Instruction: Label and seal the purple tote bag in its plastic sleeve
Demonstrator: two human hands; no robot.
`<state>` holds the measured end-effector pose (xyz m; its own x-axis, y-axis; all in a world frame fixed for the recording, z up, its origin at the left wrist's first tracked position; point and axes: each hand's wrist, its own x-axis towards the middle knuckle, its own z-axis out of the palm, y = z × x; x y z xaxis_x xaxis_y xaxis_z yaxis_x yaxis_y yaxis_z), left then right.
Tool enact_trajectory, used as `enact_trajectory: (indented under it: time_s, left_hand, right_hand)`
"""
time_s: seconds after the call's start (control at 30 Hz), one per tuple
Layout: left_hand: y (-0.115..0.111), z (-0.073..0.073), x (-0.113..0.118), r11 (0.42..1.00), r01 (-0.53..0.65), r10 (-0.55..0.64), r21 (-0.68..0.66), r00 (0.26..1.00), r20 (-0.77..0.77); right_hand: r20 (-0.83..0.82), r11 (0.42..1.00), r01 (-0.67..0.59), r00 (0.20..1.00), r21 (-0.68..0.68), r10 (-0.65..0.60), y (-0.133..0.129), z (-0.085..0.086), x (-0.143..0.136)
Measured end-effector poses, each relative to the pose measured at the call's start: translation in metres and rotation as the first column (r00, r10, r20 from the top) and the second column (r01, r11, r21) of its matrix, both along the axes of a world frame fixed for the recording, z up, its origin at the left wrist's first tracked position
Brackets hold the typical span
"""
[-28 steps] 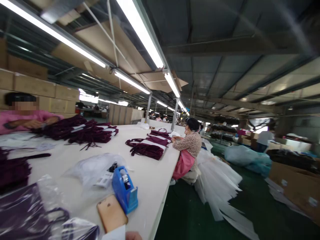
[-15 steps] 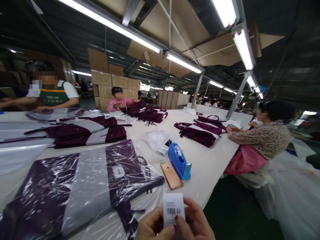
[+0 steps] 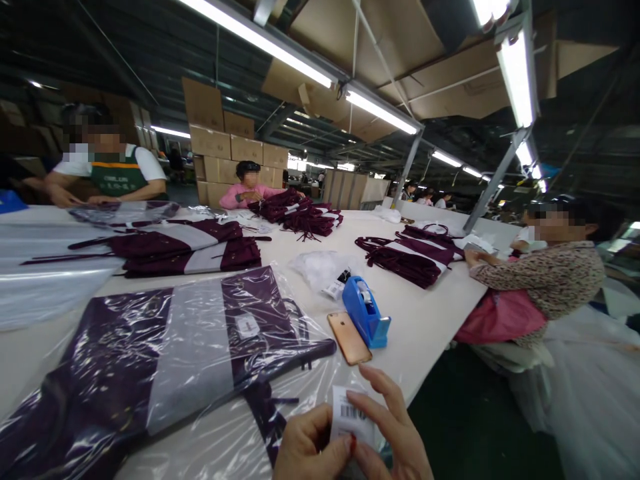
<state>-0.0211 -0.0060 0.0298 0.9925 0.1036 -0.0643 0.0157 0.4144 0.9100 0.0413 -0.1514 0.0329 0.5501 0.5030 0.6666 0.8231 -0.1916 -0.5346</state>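
A white barcode label [image 3: 351, 420] sits low in view at the near edge of the bench [image 3: 425, 327], pinched between both hands: the left hand [image 3: 307, 447] has its thumb on the lower edge, and the right hand [image 3: 390, 433] lays its fingers across the face. Each grip is closed on it. Just beyond lies a purple and grey garment in a clear plastic bag [image 3: 165, 360]. Farther out rest a gold phone [image 3: 349, 338] and, touching it, a blue tape dispenser [image 3: 366, 312].
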Motion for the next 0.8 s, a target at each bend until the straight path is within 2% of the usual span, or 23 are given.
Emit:
enact_trajectory:
  time_s: [0.07, 0.2, 0.33, 0.5, 0.8]
  left_hand:
    - [0.002, -0.006, 0.000, 0.998, 0.004, -0.006, 0.064, 0.999, 0.035]
    - [0.005, -0.010, -0.001, 0.988, 0.012, -0.020, 0.153, 0.998, 0.052]
    - [0.006, -0.001, -0.002, 0.967, 0.023, -0.028, 0.254, 0.999, 0.015]
    - [0.003, 0.004, -0.003, 0.953, 0.018, -0.011, 0.303, 1.000, -0.023]
    - [-0.001, 0.003, -0.003, 0.919, -0.032, 0.056, 0.392, 0.997, -0.050]
  right_hand:
    - [0.089, 0.997, -0.049, 0.995, -0.062, 0.055, 0.000, 0.003, 0.004]
    - [0.157, 0.995, -0.083, 0.983, -0.063, 0.092, 0.001, 0.007, 0.007]
    - [0.078, 0.991, -0.101, 0.991, -0.087, 0.108, 0.001, 0.003, 0.005]
    - [-0.056, 0.998, -0.063, 0.997, -0.029, 0.061, 0.003, -0.005, 0.000]
    - [-0.023, 0.997, -0.047, 0.999, -0.064, 0.046, 0.004, -0.015, 0.002]
